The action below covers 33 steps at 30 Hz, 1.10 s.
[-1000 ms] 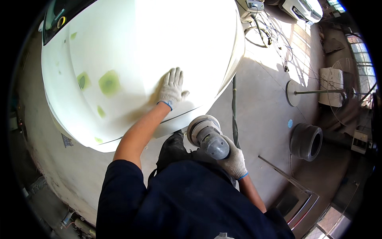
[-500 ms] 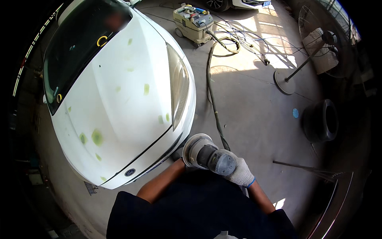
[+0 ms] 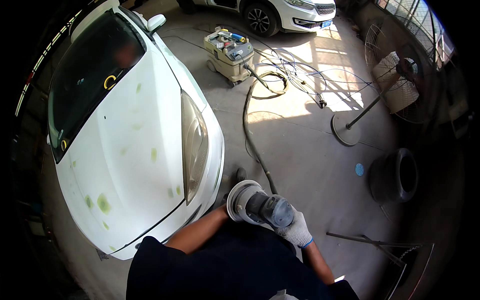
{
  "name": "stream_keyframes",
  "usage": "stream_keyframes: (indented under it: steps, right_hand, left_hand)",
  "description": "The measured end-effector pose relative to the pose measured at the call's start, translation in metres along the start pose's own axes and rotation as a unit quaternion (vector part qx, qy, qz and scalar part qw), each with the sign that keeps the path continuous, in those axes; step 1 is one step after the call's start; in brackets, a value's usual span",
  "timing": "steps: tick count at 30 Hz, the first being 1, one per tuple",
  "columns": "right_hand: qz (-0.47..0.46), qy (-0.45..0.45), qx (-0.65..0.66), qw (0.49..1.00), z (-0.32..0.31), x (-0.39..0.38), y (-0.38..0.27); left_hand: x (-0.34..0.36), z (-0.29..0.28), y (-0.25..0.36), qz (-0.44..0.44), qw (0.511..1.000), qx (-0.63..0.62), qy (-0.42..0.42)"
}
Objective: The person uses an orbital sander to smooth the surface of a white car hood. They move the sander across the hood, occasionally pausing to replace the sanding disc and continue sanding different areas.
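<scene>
A grey and black round-pad sander (image 3: 261, 205) is in front of my body, its pale pad side tilted toward the left. My right hand (image 3: 296, 231), in a white knitted glove with a blue cuff, is closed around the sander's rear end, where a dark hose (image 3: 256, 150) runs up to it. My left forearm (image 3: 202, 230) reaches behind the pad; the left hand and its fingers are hidden there. Left of the sander stands a white car (image 3: 132, 160), with several green-yellow patches on its hood.
The hose runs from a beige wheeled dust extractor (image 3: 230, 57) carrying tools on top. Thin cables (image 3: 295, 67) tangle beside it. A second white car (image 3: 295, 15) stands behind. On the right are a pedestal fan (image 3: 345, 130), a tyre (image 3: 395, 175) and a metal frame (image 3: 380, 242).
The view has shifted, so the near car sits further left and lower, and more of the second car shows. The sander stays in my right hand. A dark shoe now shows above the pad.
</scene>
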State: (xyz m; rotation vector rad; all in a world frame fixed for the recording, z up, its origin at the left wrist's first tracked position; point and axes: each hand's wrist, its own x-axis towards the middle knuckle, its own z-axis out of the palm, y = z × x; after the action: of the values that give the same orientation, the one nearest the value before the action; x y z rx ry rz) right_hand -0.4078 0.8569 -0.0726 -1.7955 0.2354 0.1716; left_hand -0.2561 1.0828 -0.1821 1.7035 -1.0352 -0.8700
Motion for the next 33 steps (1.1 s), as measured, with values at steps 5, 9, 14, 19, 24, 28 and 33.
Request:
stream_keyframes:
  steps: [5, 9, 14, 19, 24, 28, 33]
  right_hand:
    - [0.03, -0.002, -0.038, 0.999, -0.041, 0.129, -0.001]
    - [0.068, 0.003, -0.028, 0.997, -0.071, 0.245, -0.027]
    - [0.038, -0.027, 0.006, 0.999, -0.107, 0.37, -0.084]
    - [-0.018, -0.025, -0.021, 0.999, -0.141, 0.492, -0.118]
    - [-0.056, -0.056, -0.061, 0.995, -0.182, 0.627, -0.134]
    - [-0.061, -0.116, -0.056, 0.99, -0.197, 0.727, -0.152]
    - [-0.051, -0.189, -0.05, 0.979, -0.179, 0.843, -0.202]
  left_hand:
    - [0.093, -0.096, -0.018, -0.042, 0.998, 0.041, 0.001]
    - [0.18, -0.199, 0.011, -0.052, 0.992, 0.113, -0.036]
    - [0.248, -0.268, -0.065, 0.019, 0.997, 0.069, -0.022]
    - [0.321, -0.361, -0.08, -0.008, 0.999, 0.05, 0.004]
    - [0.392, -0.447, -0.114, -0.058, 0.994, 0.047, 0.078]
    - [0.417, -0.515, -0.148, -0.155, 0.964, 0.07, 0.203]
    - [0.391, -0.629, -0.159, -0.274, 0.809, 0.277, 0.44]
